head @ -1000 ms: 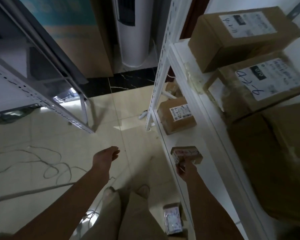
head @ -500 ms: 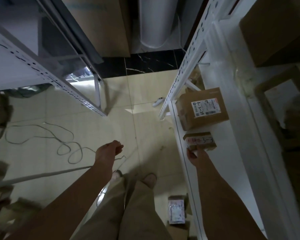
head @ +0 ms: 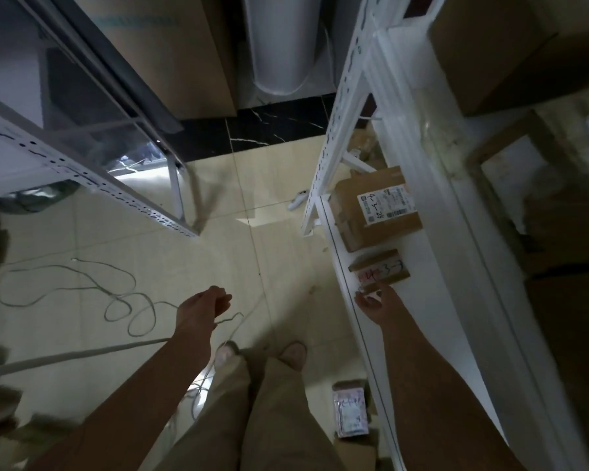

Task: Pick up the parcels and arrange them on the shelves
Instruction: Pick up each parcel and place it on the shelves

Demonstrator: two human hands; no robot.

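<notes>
The right hand (head: pixel 378 304) is touching the small parcel (head: pixel 380 271) at its 12 o'clock, probably squaring it label-up on the shelf (head: pixel 341 266), grip unclear; the left hand (head: pixel 201 307) is dangling loosely curled.

**A parcel storeroom, racked and coded**

Everything here is pointing to a parcel storeroom. A white perforated-steel shelving rack (head: pixel 341 130) is running down one side of a narrow aisle. On its lower shelf a brown cardboard parcel with a printed label (head: pixel 376 214) is sitting just beside a smaller brown parcel marked by hand (head: pixel 380 270). A large plain cardboard box (head: pixel 490 49) is lying on the tier above. Across the aisle from that rack a second pale perforated rack (head: pixel 82 180) is standing. At the first rack's foot a small labelled packet (head: pixel 350 414) is lying on the beige tiled floor (head: pixel 279 212), where a loose grey cable (head: pixel 116 295) is trailing.
</notes>
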